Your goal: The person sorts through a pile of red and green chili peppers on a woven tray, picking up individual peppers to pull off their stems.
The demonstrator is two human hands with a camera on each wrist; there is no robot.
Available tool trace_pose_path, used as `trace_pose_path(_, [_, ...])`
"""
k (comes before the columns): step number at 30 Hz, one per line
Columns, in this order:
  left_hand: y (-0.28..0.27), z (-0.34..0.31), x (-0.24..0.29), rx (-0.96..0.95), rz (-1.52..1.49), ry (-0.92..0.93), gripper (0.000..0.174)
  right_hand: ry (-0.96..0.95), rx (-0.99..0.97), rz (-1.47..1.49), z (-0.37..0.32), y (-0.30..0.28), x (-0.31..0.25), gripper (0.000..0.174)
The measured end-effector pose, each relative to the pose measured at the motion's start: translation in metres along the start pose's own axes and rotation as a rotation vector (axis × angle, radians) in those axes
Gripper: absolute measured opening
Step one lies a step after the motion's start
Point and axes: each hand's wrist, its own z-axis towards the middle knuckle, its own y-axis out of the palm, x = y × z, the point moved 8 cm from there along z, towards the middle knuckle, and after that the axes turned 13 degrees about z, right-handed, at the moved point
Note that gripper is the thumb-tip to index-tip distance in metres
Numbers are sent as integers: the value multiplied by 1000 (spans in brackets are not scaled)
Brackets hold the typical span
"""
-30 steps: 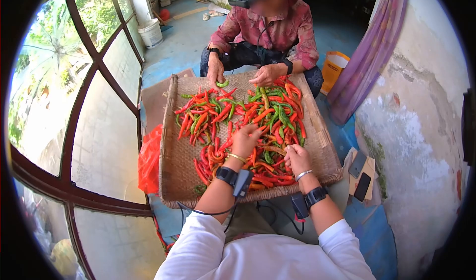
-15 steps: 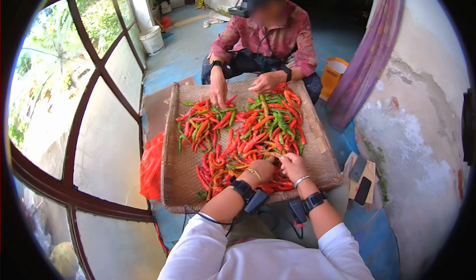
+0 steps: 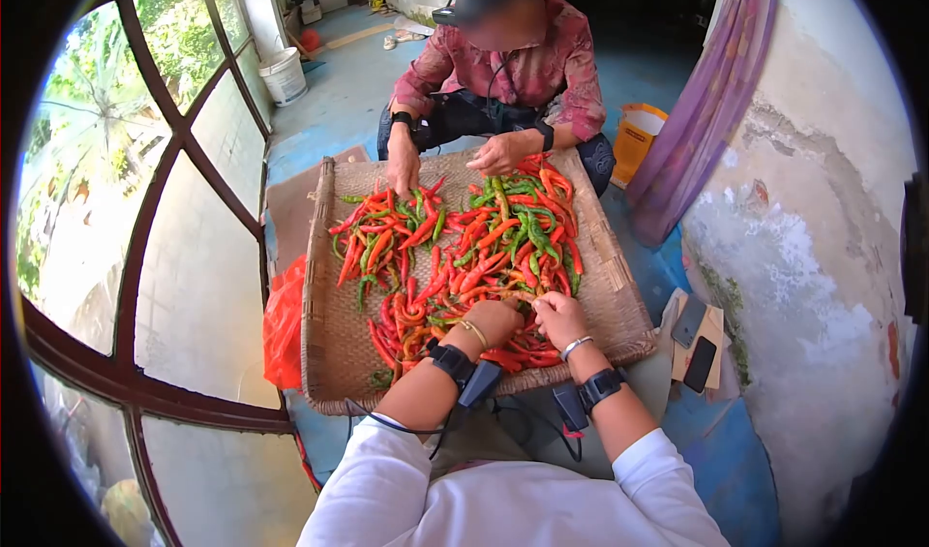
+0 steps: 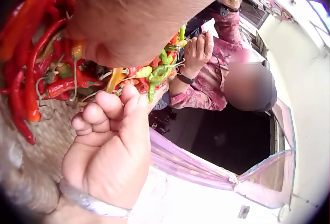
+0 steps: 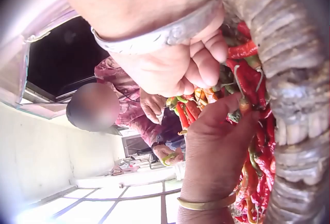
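Note:
My left hand [image 3: 495,324], with a gold bangle, is low over the near part of the chili heap [image 3: 484,271]. In the right wrist view its fingers pinch an orange chili pepper [image 5: 245,103] near the stem. Close beside it is my right hand [image 3: 559,320], wearing a silver bangle. Its fingers curl in and the thumb meets the index finger, as the left wrist view shows. A pale orange chili pepper [image 3: 523,296] runs between the two hands toward the right fingertips. The chilies lie red, orange and green in a shallow woven basket [image 3: 334,353].
Across the basket crouches a person in a red patterned shirt [image 3: 503,63], one hand [image 3: 403,165] reaching into the left heap. A red plastic bag [image 3: 284,324] touches the basket's left side. Two phones [image 3: 700,361] lie at right, before the wall. An orange container [image 3: 639,145] stands behind.
My left hand has come back from mid-heap to beside my right hand, which stays near the same place. The other person's hand has gone down from the far edge into the left heap.

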Motion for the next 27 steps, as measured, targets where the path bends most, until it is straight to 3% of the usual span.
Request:
trace_pose_path(4, [2,-1,-7,76,-139,11,15,-22,22,-4,-2,-3,-4,15])
trace_pose_path(6, [-5,-3,-7,230,-259,86,14,-30,23,-17,2,-4,2,16])
trace_pose_path(13, [-36,-9,-3,474,-469,104,17,-201,-50,23,-4,3,-19,14])
trace_pose_path(19, [-47,-13,-9,542,-546,5,15,-395,-62,22,-6,9,-29,9])
trace_pose_path(21, [-53,-17,-12,647,-627,-18,15,-437,-39,11,-7,8,-32,8])
trace_pose_path(25, [-41,-10,-10,423,-673,-50,16,-363,50,21,-2,-5,-23,7])
trace_pose_path(27, [-19,-5,-5,169,-873,-70,15,-291,96,66,1,-10,-18,7])
